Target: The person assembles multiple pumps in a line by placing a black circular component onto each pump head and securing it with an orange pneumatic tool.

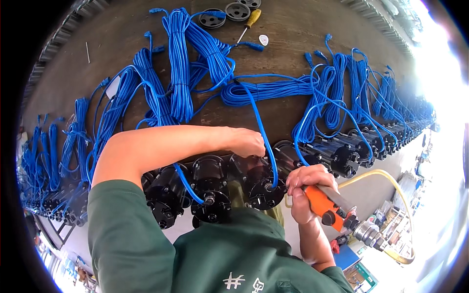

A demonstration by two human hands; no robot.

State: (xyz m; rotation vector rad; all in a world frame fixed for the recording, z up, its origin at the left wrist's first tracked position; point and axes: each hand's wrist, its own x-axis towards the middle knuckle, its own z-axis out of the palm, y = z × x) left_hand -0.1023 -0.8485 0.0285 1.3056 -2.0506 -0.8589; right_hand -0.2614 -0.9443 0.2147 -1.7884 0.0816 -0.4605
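Note:
My left arm reaches across the row of black cylindrical units. My left hand (247, 142) is closed, its knuckles up and its fingertips hidden, at the far part of one black cylindrical unit (263, 191). From that unit's round end cap, a blue cable (262, 136) rises in an arc just right of the hand. Beside the same unit, on its right, my right hand (307, 188) wraps round an orange air-powered tool (324, 207). The tool's metal hose fitting points down and right, and its working tip is hidden. Another black unit (210, 195) lies to the left.
Several bundled blue cables (180, 73) lie on the brown tabletop (288, 44). At the far side are a yellow-handled screwdriver (253, 19) and grey wheels (237, 11). A yellow air hose (398, 188) loops at the right. More black units (344, 158) line the near edge.

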